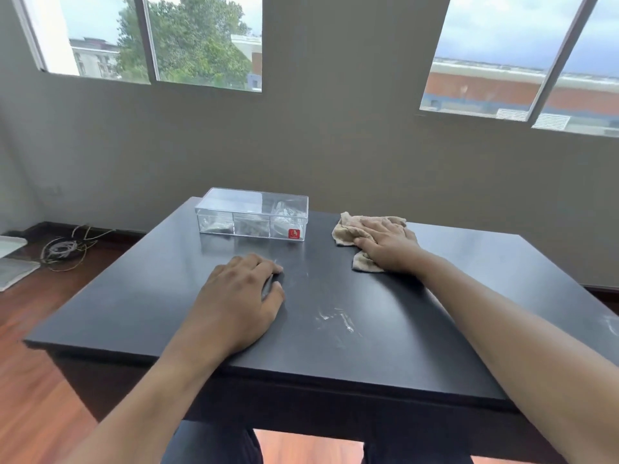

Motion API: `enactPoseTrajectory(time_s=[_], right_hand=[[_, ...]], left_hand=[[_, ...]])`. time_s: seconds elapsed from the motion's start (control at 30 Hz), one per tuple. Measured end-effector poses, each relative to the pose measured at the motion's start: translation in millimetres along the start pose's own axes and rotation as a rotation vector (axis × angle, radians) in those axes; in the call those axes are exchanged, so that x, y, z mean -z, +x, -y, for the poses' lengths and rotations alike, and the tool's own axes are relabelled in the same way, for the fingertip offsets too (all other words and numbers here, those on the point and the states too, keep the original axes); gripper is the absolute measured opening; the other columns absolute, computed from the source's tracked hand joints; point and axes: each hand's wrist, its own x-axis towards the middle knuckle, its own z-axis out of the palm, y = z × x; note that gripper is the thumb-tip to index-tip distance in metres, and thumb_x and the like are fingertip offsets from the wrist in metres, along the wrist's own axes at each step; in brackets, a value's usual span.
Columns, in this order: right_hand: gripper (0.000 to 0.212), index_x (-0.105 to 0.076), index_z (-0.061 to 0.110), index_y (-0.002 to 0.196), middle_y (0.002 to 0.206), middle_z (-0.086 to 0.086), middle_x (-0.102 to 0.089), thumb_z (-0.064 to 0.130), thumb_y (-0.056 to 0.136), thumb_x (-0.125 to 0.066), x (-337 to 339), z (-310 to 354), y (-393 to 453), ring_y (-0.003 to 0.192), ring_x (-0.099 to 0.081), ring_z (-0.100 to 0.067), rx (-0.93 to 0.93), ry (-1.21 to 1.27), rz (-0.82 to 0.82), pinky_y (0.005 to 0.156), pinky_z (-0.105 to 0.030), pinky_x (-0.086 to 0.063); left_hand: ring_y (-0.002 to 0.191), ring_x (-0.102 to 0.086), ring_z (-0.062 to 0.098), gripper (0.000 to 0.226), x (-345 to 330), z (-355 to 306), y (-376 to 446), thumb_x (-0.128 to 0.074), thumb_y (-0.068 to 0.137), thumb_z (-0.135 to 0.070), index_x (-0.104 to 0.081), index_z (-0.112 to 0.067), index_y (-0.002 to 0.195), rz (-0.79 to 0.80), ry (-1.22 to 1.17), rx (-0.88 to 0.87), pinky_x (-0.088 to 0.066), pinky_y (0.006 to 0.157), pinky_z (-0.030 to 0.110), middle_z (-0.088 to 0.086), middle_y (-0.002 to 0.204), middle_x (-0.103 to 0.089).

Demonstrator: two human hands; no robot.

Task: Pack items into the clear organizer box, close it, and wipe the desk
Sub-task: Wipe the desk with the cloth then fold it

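Observation:
The clear organizer box [252,214] stands at the far middle of the dark desk [140,316] with its lid down; small items show dimly in its three compartments, and a red sticker marks its front right corner. A beige cloth [351,229] lies crumpled to the right of the box. My right hand [388,246] presses flat on the cloth, fingers spread and pointing left. My left hand [239,303] rests palm down on the bare desk in front of the box, fingers loosely curled, holding nothing.
White smears [338,321] mark the desk surface between my arms, and another smear [611,324] shows at the right edge. A tangle of cables [65,251] and flat white trays [13,262] lie on the wooden floor to the left. A wall with windows stands behind the desk.

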Motion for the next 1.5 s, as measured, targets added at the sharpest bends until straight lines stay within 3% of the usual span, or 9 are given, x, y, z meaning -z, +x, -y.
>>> enactPoseTrajectory(time_s=[0.23, 0.4, 0.57, 0.73, 0.9, 1.07, 1.13, 1.33, 1.5], right_hand=[[0.062, -0.017, 0.058, 0.153, 0.166, 0.022, -0.013, 0.071, 0.092, -0.015, -8.7, 33.8, -79.5, 0.155, -0.003, -0.015, 0.228, -0.007, 0.035, 0.123, -0.051, -0.004], [0.052, -0.009, 0.067, 0.148, 0.165, 0.029, -0.004, 0.067, 0.097, -0.02, -12.2, 59.7, -153.8, 0.155, 0.005, -0.009, 0.371, 0.022, 0.035, 0.123, -0.05, -0.002], [0.046, -0.017, 0.072, 0.144, 0.162, 0.037, -0.005, 0.059, 0.102, -0.031, -10.9, 56.4, -171.3, 0.153, 0.007, 0.0, 0.41, 0.078, 0.045, 0.124, -0.042, 0.001], [0.037, -0.019, 0.085, 0.125, 0.161, 0.03, -0.019, 0.07, 0.092, -0.022, -14.9, 49.2, -134.9, 0.152, -0.009, -0.003, 0.324, 0.105, -0.011, 0.123, -0.041, -0.009], [0.047, -0.035, 0.054, 0.148, 0.162, 0.016, -0.03, 0.055, 0.101, -0.035, -8.3, -3.0, -50.5, 0.153, -0.017, -0.012, 0.065, 0.073, -0.078, 0.12, -0.045, -0.016], [0.05, -0.036, 0.056, 0.146, 0.16, 0.012, -0.034, 0.059, 0.097, -0.027, 5.4, -64.6, -8.4, 0.151, -0.024, -0.02, -0.187, 0.05, -0.093, 0.116, -0.05, -0.022], [0.062, -0.035, 0.054, 0.148, 0.159, 0.01, -0.037, 0.066, 0.089, -0.02, 5.3, -72.3, -2.6, 0.149, -0.027, -0.022, -0.233, 0.031, -0.106, 0.113, -0.051, -0.025], [0.061, -0.023, 0.057, 0.151, 0.166, 0.009, -0.022, 0.069, 0.091, -0.015, 0.6, -52.9, -23.9, 0.154, -0.012, -0.022, -0.241, -0.032, -0.052, 0.118, -0.053, -0.015], [0.053, -0.012, 0.064, 0.149, 0.169, 0.013, -0.008, 0.067, 0.097, -0.017, -6.2, -3.6, -91.4, 0.156, 0.0, -0.019, -0.076, -0.016, -0.004, 0.121, -0.052, -0.002]], left_hand=[[0.119, -0.053, 0.013, 0.033, 4.3, -3.4, -4.1, -0.045, 0.098, -0.04, -0.065, -0.031, 0.123, 0.004, -0.005, 0.009, -0.037, 0.106, 0.032, -0.011, 0.126, -0.062], [0.117, -0.054, 0.015, 0.029, 5.3, -3.7, -6.0, -0.048, 0.098, -0.037, -0.066, -0.031, 0.12, -0.013, 0.003, 0.008, -0.039, 0.102, 0.033, -0.009, 0.123, -0.063], [0.116, -0.054, 0.014, 0.032, 2.9, -1.9, -5.5, -0.044, 0.097, -0.04, -0.065, -0.031, 0.12, -0.02, 0.009, 0.0, -0.04, 0.103, 0.034, -0.01, 0.123, -0.063], [0.114, -0.053, 0.014, 0.028, -0.6, 0.5, -3.6, -0.045, 0.098, -0.039, -0.065, -0.032, 0.116, -0.023, 0.003, 0.004, -0.037, 0.104, 0.033, -0.012, 0.12, -0.062], [0.114, -0.052, 0.013, 0.028, -1.8, 0.1, -2.9, -0.048, 0.096, -0.043, -0.064, -0.034, 0.118, -0.034, 0.007, 0.004, -0.034, 0.103, 0.031, -0.013, 0.12, -0.06], [0.116, -0.052, 0.012, 0.031, 0.6, 0.0, -4.7, -0.051, 0.094, -0.047, -0.064, -0.034, 0.119, -0.038, -0.02, 0.004, -0.034, 0.104, 0.031, -0.013, 0.121, -0.06], [0.117, -0.053, 0.012, 0.038, 0.9, -0.2, -3.3, -0.048, 0.091, -0.051, -0.065, -0.034, 0.12, -0.033, -0.031, -0.013, -0.035, 0.105, 0.032, -0.014, 0.122, -0.061], [0.114, -0.054, 0.011, 0.042, 3.6, -1.0, -2.0, -0.041, 0.088, -0.056, -0.065, -0.035, 0.116, 0.005, -0.047, -0.054, -0.038, 0.105, 0.033, -0.017, 0.119, -0.062], [0.109, -0.057, 0.01, 0.035, 9.3, -7.7, -5.5, -0.043, 0.091, -0.05, -0.068, -0.034, 0.11, 0.007, -0.07, -0.073, -0.042, 0.102, 0.033, -0.017, 0.112, -0.064]])
